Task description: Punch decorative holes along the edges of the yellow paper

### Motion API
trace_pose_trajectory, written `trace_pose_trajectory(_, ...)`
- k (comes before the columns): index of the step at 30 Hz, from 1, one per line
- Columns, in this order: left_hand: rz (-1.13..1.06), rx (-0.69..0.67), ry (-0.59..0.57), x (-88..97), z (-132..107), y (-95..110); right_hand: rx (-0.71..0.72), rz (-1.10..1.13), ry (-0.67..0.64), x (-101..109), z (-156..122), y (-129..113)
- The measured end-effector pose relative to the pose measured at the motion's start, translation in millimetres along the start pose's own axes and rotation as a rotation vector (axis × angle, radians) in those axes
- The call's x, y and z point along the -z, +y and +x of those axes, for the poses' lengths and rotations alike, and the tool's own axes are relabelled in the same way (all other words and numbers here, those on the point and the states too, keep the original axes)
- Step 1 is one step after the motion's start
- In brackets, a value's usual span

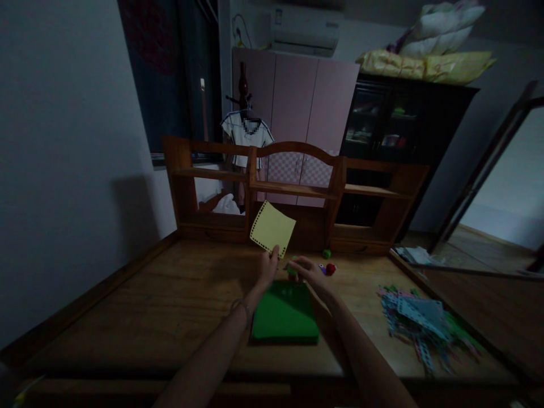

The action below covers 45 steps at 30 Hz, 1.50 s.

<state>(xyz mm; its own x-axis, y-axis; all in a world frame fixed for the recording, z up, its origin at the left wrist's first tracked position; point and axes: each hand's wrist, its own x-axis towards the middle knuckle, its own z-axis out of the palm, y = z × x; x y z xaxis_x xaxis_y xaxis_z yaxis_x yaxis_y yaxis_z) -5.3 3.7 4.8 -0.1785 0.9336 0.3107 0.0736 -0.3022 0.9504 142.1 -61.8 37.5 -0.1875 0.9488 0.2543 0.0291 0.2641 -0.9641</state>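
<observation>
Two yellow paper edges have holes, two don't; past the green pad, left hand pinches a corner, right hand curls, hold unclear

Could pass freely L of L forearm, over wide bare stretch of light-brown wooden desk, up to plain white wall. Blocked at back by brown wooden shelf unit w/ open bays. Blocked in ctr by L hand, raised w/ yellow square hole-edged paper sheet, & R hand beside. Must clear flat green rectangular slab below both. Must skirt small red round toy & small green round toy past R hand. Narrowed far R by tangled blue-green-pink pile; could pass btwn pile & R forearm. Poss. tight under R fingers, too dim to be sure.
</observation>
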Motion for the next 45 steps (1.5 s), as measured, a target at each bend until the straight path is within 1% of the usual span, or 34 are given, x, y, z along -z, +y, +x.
trace_pose_trajectory(2, -0.018, 0.003, 0.015, 1.1, 1, 0, 0.032, -0.11, -0.035, -1, 1, 6)
trace_pose_trajectory(5, -0.04, 0.017, 0.02, 1.2, 2, 1, 0.096, -0.254, -0.045, 0, 4, 16)
trace_pose_trajectory(8, -0.03, 0.014, 0.01, 0.7, 1, 1, 0.166, -0.384, -0.033, 3, 7, 25)
trace_pose_trajectory(11, -0.013, 0.005, -0.002, 0.6, 0, 0, 0.184, -0.429, 0.007, 4, 7, 29)
trace_pose_trajectory(13, -0.017, 0.002, -0.007, 0.8, 0, -2, 0.187, -0.396, 0.07, 3, 7, 28)
trace_pose_trajectory(16, -0.033, -0.001, -0.025, 0.3, 0, -2, 0.189, -0.266, 0.223, 7, 10, 22)
trace_pose_trajectory(19, -0.034, 0.002, -0.099, -2.1, -3, 2, 0.119, -0.095, 0.393, 18, 15, 18)
trace_pose_trajectory(21, -0.029, 0.001, -0.182, -4.7, -6, 7, 0.064, 0.0, 0.436, 25, 16, 17)
trace_pose_trajectory(23, -0.02, -0.022, -0.261, -7.5, -10, 11, 0.037, 0.06, 0.424, 29, 16, 18)
trace_pose_trajectory(25, -0.001, -0.051, -0.297, -9.5, -13, 13, 0.023, 0.086, 0.396, 28, 15, 19)
trace_pose_trajectory(28, 0.015, -0.055, -0.292, -10.5, -15, 14, -0.007, 0.094, 0.364, 23, 14, 22)
trace_pose_trajectory(31, -0.012, -0.042, -0.303, -9.8, -13, 13, -0.01, 0.077, 0.366, 20, 13, 26)
trace_pose_trajectory(40, -0.112, -0.076, -0.322, -8.6, -6, 1, -0.004, 0.027, 0.37, 22, 11, 28)
trace_pose_trajectory(45, -0.123, -0.065, -0.314, -8.3, -5, -1, 0.027, -0.015, 0.374, 23, 13, 27)
